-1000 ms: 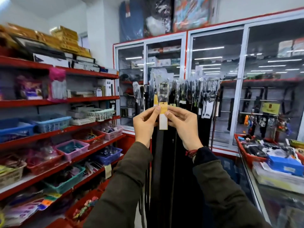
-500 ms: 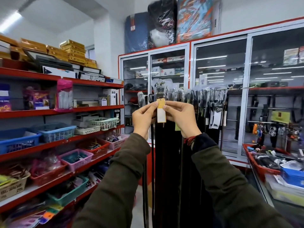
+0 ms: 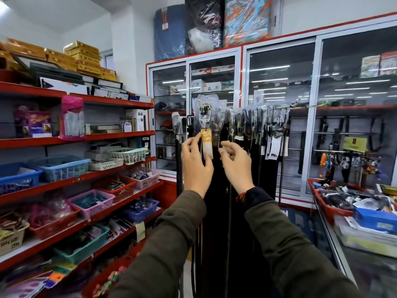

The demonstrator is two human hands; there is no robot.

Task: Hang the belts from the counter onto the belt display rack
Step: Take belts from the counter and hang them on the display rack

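Observation:
A black belt with a plastic-wrapped buckle [image 3: 205, 117] and a yellow-and-white tag [image 3: 207, 145] hangs at the left end of the belt display rack [image 3: 300, 105], among several other dark belts. My left hand [image 3: 196, 168] is just below and left of the tag, fingers spread, fingertips close to the tag's edge. Just right of the tag my right hand [image 3: 236, 164] is raised with its fingers loosely curled and apart, holding nothing. Both hands are in front of the hanging straps.
Red shelves [image 3: 86, 175] with coloured baskets run along the left. Glass cabinets [image 3: 279, 125] stand behind the rack. A glass counter [image 3: 352, 269] at the right carries a red basket [image 3: 322, 203] of goods and a blue box [image 3: 376, 218].
Both hands pinched the tagged belt at the rack before; now they have let go and dropped slightly, fingers apart. The belt stays hanging on the rack.

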